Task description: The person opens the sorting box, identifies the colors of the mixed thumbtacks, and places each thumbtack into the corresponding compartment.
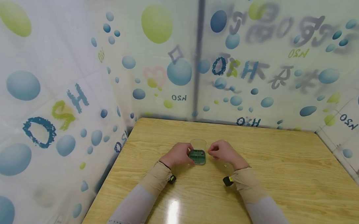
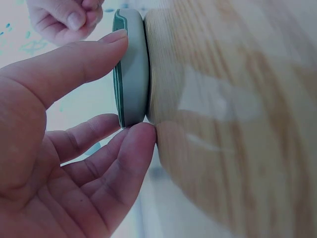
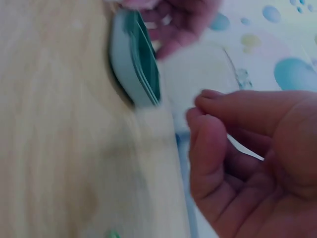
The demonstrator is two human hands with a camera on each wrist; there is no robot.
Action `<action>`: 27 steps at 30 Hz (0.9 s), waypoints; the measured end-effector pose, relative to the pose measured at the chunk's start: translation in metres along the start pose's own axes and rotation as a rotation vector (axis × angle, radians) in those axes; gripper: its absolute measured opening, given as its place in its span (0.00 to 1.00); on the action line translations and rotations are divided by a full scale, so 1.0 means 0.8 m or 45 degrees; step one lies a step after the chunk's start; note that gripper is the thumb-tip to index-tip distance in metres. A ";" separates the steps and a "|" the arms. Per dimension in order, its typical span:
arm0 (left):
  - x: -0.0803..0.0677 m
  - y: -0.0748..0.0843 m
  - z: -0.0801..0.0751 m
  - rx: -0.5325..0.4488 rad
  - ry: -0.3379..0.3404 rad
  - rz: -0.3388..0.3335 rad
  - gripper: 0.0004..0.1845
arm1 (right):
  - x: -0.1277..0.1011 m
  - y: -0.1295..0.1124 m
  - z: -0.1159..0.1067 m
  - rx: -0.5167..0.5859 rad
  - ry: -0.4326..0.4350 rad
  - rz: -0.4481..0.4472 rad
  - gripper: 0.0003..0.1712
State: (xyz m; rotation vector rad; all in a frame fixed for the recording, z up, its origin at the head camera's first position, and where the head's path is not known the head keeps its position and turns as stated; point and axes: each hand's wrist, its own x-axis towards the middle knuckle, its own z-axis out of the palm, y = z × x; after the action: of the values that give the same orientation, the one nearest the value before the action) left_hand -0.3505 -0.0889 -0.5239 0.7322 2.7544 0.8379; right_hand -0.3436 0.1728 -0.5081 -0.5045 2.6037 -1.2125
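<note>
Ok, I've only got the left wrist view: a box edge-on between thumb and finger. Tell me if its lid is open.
Observer: Open. In the head view the clear lid stands up behind the box.
Operator: Say what's inside.
Observer: Green compartments, with a small red thing in one.
Operator: Report the right hand.
Observer: The right hand is just beside the box, thumb and fingertip pinched together. Whether they hold anything is too small to tell.
</note>
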 end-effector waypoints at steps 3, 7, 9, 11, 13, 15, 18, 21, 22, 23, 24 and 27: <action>0.000 0.001 0.000 -0.007 -0.005 0.011 0.31 | -0.006 0.012 -0.018 -0.068 -0.047 0.019 0.09; 0.000 0.001 0.001 -0.022 -0.007 0.015 0.31 | -0.012 0.027 -0.036 -0.165 -0.124 0.059 0.07; 0.000 0.000 0.001 -0.023 -0.005 0.010 0.30 | -0.015 0.032 -0.041 -0.195 -0.165 0.071 0.07; 0.000 -0.001 0.002 -0.022 -0.003 0.004 0.30 | -0.016 0.035 -0.045 -0.206 -0.198 0.082 0.07; 0.000 -0.002 0.003 -0.021 -0.003 0.000 0.30 | -0.017 0.038 -0.048 -0.209 -0.231 0.094 0.07; 0.000 -0.003 0.003 -0.017 -0.004 -0.002 0.30 | -0.019 0.040 -0.050 -0.208 -0.268 0.093 0.08; -0.001 -0.003 0.002 -0.016 -0.004 -0.004 0.30 | -0.020 0.042 -0.053 -0.200 -0.326 0.098 0.08; -0.001 -0.002 0.001 -0.026 -0.003 -0.005 0.30 | -0.020 0.044 -0.054 -0.200 -0.361 0.107 0.07; -0.001 -0.002 0.000 -0.031 -0.003 -0.006 0.30 | -0.021 0.044 -0.054 -0.202 -0.372 0.110 0.07; 0.000 -0.003 0.000 -0.036 -0.004 -0.007 0.29 | -0.021 0.043 -0.054 -0.200 -0.382 0.117 0.05; 0.000 -0.003 0.001 -0.038 -0.004 -0.006 0.29 | -0.021 0.043 -0.054 -0.203 -0.390 0.134 0.04; 0.001 -0.005 0.002 -0.042 -0.007 -0.004 0.30 | -0.022 0.041 -0.052 -0.203 -0.420 0.186 0.01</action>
State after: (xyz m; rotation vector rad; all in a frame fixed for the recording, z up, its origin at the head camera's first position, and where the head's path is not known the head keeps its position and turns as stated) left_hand -0.3524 -0.0908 -0.5271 0.7226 2.7291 0.8774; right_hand -0.3486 0.2283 -0.5057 -0.4865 2.4147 -0.8034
